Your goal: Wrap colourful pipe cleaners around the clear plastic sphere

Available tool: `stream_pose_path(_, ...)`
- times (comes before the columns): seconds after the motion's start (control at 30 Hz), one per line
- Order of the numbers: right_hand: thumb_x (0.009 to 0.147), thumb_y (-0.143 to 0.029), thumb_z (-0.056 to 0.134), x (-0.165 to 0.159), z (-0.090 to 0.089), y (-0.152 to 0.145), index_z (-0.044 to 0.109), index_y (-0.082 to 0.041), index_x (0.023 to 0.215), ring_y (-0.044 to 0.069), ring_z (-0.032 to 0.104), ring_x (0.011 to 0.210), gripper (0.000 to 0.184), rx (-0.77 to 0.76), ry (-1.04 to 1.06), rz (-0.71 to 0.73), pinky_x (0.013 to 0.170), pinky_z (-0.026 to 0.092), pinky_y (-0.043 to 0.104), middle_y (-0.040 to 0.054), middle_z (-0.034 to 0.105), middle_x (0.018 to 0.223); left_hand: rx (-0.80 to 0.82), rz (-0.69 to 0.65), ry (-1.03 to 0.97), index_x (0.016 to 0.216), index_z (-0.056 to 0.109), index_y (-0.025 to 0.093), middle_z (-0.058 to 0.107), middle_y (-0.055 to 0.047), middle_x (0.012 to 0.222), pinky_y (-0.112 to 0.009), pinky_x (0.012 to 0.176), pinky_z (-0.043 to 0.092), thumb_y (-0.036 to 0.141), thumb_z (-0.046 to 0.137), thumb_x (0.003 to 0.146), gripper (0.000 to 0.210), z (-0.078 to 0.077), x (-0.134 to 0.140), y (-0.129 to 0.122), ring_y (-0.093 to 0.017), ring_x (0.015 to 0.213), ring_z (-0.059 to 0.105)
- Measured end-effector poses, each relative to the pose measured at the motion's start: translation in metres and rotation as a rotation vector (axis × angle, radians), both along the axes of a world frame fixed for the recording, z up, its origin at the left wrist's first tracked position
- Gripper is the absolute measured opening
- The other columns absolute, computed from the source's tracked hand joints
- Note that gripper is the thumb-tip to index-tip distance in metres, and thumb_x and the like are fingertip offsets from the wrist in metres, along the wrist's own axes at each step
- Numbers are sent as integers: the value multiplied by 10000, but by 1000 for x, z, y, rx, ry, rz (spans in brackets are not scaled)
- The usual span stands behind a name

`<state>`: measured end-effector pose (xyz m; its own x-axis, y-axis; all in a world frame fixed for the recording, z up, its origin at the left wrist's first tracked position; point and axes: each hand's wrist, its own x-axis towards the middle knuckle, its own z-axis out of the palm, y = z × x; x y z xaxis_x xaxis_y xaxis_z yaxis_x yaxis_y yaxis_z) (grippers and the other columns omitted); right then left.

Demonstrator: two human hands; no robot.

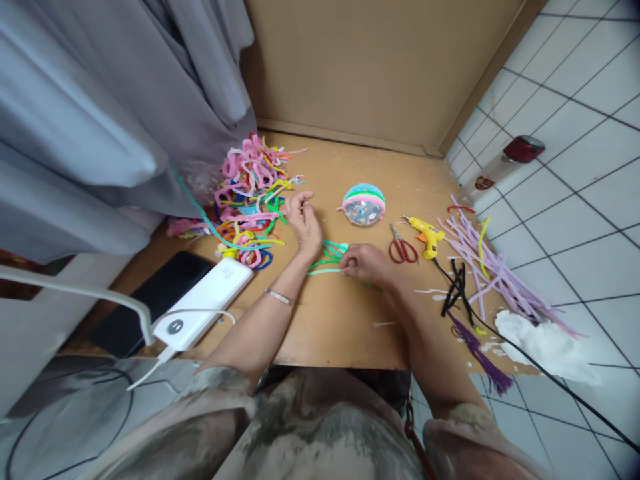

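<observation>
My right hand [367,263] is closed in a pinch on the ends of several green pipe cleaners [333,252] in the middle of the wooden table. To their left, my left hand [304,221] is raised with its fingers loosely bent and apart; no object shows in it. It is nearest to a tangled heap of many-coloured pipe cleaners [255,170]. Beyond both hands sits a clear ball [364,205] banded with blue, green and pink pipe cleaners. Red-handled scissors [403,248] and a yellow glue gun [426,235] lie right of it.
Lilac pipe cleaners [500,267], black pieces [454,290], a purple tassel [480,353] and white tissue [540,343] lie at right. The glue gun's cord trails off there. A white power bank [205,303] and a black phone-like slab [150,300] lie at left. A lidded bottle [500,170] stands by the tiles.
</observation>
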<state>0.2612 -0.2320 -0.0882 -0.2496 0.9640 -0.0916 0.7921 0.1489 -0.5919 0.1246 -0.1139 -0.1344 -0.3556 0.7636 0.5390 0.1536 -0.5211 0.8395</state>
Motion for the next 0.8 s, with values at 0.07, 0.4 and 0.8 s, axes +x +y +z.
stream_pose_path(0.07, 729, -115, 640, -12, 3, -3, 712, -182, 739, 148, 568, 685, 99, -13, -203, -19, 628, 351, 254, 38, 685, 767, 28, -43, 10, 899, 631, 186, 631, -37, 931, -297, 921, 451, 150, 467, 914, 168, 3, 2, -4, -165, 946, 595)
stream_pose_path(0.4, 700, -356, 688, 36, 11, -2, 606, -197, 711, 67, 398, 475, 179, -9, 754, -257, 486, 305, 207, -49, 563, 595, 66, -264, 32, 851, 640, 177, 653, -36, 848, -276, 763, 482, 142, 470, 858, 174, 5, 10, -14, -156, 827, 618)
stream_pose_path(0.8, 622, -407, 741, 42, 3, 7, 613, -202, 693, 104, 502, 572, 252, 175, 827, -486, 569, 394, 233, -26, 600, 607, 334, -301, 635, 1211, 679, 193, 667, -120, 1099, -334, 897, 454, 343, 396, 1025, 372, 4, 13, -20, -191, 1027, 610)
